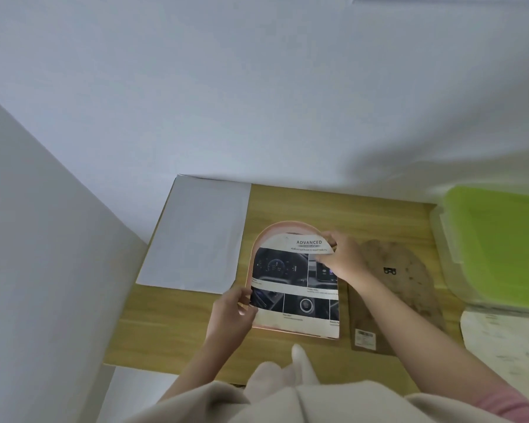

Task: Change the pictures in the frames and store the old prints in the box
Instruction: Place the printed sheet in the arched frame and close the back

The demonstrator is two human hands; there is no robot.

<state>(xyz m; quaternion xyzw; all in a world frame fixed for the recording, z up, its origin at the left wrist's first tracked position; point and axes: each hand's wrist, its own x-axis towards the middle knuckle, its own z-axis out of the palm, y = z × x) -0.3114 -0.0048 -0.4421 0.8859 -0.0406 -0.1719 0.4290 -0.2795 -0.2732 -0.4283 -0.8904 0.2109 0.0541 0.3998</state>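
1. Pink arched frame (268, 233) lies flat on the wooden worktop (171, 325), an arch-cut print (293, 282) over it.
2. Left hand (232, 312) pinches the print's lower left edge.
3. Right hand (341, 256) pinches its upper right edge.
4. Brown backing board (409, 288) lies just right; green-lidded box (498, 245) sits farther right.

Head view: looks forward and steeply down (wide-angle) onto the wooden table (177, 328), close above it.
Faces: the white wall (257, 87).
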